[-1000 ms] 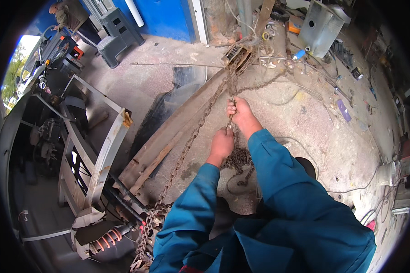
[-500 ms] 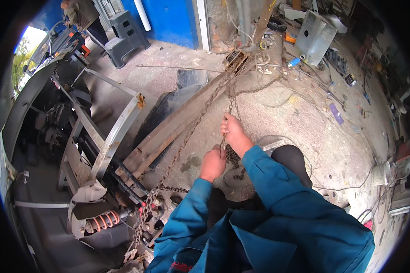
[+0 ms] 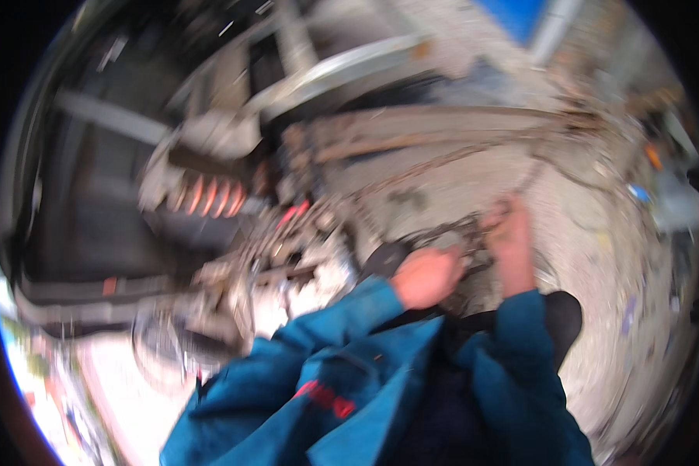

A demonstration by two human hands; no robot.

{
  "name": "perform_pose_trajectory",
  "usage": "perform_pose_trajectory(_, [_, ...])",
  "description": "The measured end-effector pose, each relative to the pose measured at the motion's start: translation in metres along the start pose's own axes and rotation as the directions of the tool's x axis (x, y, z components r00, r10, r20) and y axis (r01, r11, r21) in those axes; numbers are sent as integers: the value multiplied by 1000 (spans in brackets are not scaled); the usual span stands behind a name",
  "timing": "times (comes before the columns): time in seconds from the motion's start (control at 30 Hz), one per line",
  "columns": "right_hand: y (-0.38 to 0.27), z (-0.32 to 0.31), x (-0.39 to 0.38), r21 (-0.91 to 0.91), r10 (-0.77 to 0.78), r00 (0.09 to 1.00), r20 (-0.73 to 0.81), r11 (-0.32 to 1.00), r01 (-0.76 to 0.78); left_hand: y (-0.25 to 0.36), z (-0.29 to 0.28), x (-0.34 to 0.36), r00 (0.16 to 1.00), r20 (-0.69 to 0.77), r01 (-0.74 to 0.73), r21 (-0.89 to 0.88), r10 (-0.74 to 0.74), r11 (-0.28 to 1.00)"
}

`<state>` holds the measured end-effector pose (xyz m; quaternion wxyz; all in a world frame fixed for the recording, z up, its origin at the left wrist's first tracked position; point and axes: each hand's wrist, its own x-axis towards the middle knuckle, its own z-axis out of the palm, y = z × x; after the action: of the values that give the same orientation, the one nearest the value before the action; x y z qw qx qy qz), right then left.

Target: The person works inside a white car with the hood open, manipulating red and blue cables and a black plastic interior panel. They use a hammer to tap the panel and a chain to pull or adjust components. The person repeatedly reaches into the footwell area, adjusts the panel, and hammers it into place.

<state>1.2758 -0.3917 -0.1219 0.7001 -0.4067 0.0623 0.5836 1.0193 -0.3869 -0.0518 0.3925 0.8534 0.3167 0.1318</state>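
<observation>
The red mark [image 3: 326, 398] on the front of your blue-green jacket [image 3: 380, 365] may be writing, but it is too blurry to read. The whole view is smeared.

Your right hand [image 3: 509, 231] is over the pale floor [image 3: 598, 252], a bit farther out than your left. Its fingers look curled around the rusty chain [image 3: 457, 228]. Your left hand [image 3: 427, 277] is balled up close by, just beside the chain, but you cannot tell from here if its fingers have a grip on it. The chain lies in dark loops beside your hands and goes down in a messy heap between your knees. Your dark right knee [image 3: 565, 320] pokes out beside your right sleeve.

Past your hands, a long wooden beam [image 3: 427, 124] runs across the floor. A second chain [image 3: 435, 161] stretches along its near side. On your left, a bent metal frame [image 3: 342, 70] and a fat orange spring [image 3: 213, 196] fill a lot of room. Some small red parts [image 3: 291, 213] sit near the spring.

On your right, a blue thing [image 3: 638, 193] and an orange thing [image 3: 653, 156] lie among the clutter. Far off is a bright blue wall [image 3: 516, 15].
</observation>
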Motion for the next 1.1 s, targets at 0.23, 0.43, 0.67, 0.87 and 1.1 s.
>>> perform_pose_trajectory(0.23, [-200, -74, 180, 112, -14, 990, -140, 993, 30, 12, 10, 0, 980, 132, 153, -22, -148, 988])
perform_pose_trajectory(0.43, [-254, -131, 277, -34, -77, 963, -257, 997, 70, 8, 15, 6, 974, 103, 208, -62, -201, 976])
perform_pose_trajectory(0.67, [-276, -175, 291, -104, -149, 984, -98, 985, 138, 15, 13, -6, 989, 9, 146, -25, -146, 989])
perform_pose_trajectory(0.87, [-221, -145, 237, -67, -140, 966, -216, 989, 128, 6, 7, -49, 977, 95, 193, -32, -189, 981])
perform_pose_trajectory(1.1, [-118, -75, 118, -46, -136, 979, -152, 990, 131, -8, -23, -127, 959, 215, 197, -48, -182, 979])
